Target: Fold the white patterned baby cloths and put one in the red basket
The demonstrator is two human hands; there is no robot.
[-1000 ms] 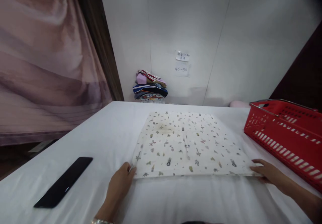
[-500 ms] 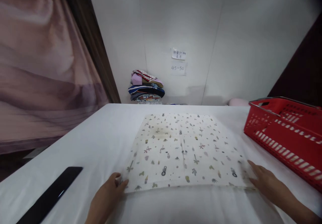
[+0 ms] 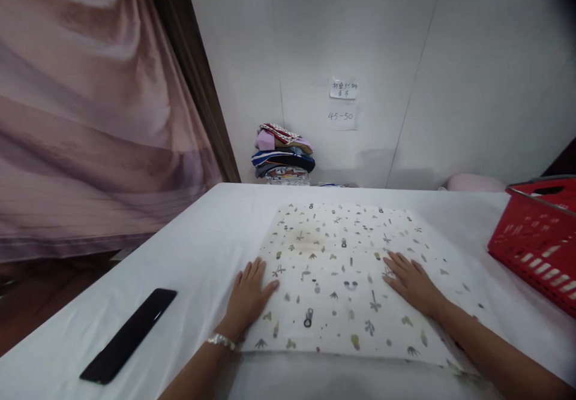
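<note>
A white cloth (image 3: 333, 292) printed with small plant-like figures lies flat and folded on the white-covered table, its near edge towards me. My left hand (image 3: 249, 295) rests at the cloth's left edge with fingers spread and a bracelet (image 3: 221, 340) on the wrist. On the right part of the cloth lies my right hand (image 3: 411, 283), palm down, fingers stretched out and apart. Neither hand grips the fabric. A faint yellowish patch shows on the cloth's far left part.
A black phone-like slab (image 3: 130, 334) lies on the table (image 3: 189, 238) at the left. The red plastic basket (image 3: 535, 238) stands at the right edge. Behind the table, folded fabrics (image 3: 283, 154) are piled by the wall, under paper signs (image 3: 342, 115). A pinkish curtain (image 3: 90, 100) hangs at left.
Both hands have left the cloth's near corners and moved forward onto it, now flat with fingers spread. The view has turned slightly left, so the surroundings sit further right.
</note>
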